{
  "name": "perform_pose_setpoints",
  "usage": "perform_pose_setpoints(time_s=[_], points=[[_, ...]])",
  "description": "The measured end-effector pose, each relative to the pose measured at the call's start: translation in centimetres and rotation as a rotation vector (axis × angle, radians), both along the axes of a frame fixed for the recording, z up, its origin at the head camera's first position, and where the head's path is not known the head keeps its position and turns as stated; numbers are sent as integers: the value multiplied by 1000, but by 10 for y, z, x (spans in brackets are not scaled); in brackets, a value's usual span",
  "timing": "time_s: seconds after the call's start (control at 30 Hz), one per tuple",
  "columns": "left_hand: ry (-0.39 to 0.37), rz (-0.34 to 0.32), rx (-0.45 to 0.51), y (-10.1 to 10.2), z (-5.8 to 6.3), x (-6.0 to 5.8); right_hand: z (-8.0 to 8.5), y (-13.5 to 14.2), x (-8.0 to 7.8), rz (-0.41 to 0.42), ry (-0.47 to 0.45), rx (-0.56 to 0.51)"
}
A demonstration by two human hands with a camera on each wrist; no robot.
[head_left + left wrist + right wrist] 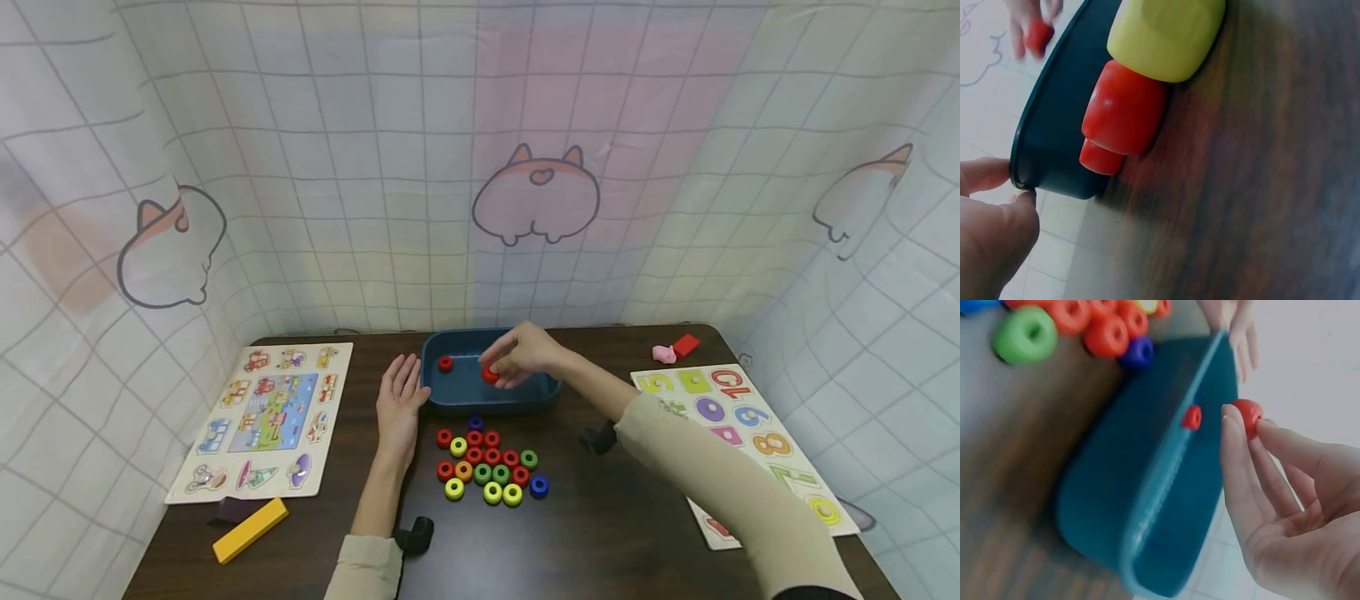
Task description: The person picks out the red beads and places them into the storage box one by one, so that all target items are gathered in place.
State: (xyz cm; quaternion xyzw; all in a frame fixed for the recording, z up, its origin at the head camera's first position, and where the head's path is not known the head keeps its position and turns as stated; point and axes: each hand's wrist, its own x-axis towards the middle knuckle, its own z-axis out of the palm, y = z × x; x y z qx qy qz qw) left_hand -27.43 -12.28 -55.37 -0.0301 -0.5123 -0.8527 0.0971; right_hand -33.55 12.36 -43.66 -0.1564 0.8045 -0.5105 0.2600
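Beige sleeve is closest to the lens, coming in from about 4 o'clock and ending at the right hand, which has a red bead pinched between thumb and fingertips, off at roughly 8 o'clock from the middle of that hand. What matters spatially, imo: that bead is up over the blue tray, so the tray floor is below it, not off to one side. Tray's long axis runs 9 to 3. Another red ring sits inside, a bit past 9 o'clock from the pinched one. Left hand is at the tray's 8-to-9 end, fingers straight, thumb touching the corner. Loose beads are bunched on the table at the tray's 6 o'clock; which hand's nearer to those, honestly can't tell.
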Motion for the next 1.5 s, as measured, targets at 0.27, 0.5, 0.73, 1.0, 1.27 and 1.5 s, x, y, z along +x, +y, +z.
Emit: perform_pose_setpoints(time_s=[0.27, 0.5, 0.73, 1.0, 1.27, 1.5], points=[[-14, -40, 5, -4, 12, 8, -28, -40, -51, -118, -68, 9], [-17, -42, 18, -4, 15, 6, -61, -53, -69, -180, -121, -22], [-26, -11, 21, 0, 0, 0, -56, -37, -56, -142, -62, -29], [27, 16, 16, 1, -3, 0, -15, -7, -5, 2, 46, -52], [19, 4, 27, -4, 1, 2, -24, 2, 48, 153, 29, 47], [3, -43, 34, -1, 13, 9, -59, -2, 71, 117, 178, 203]])
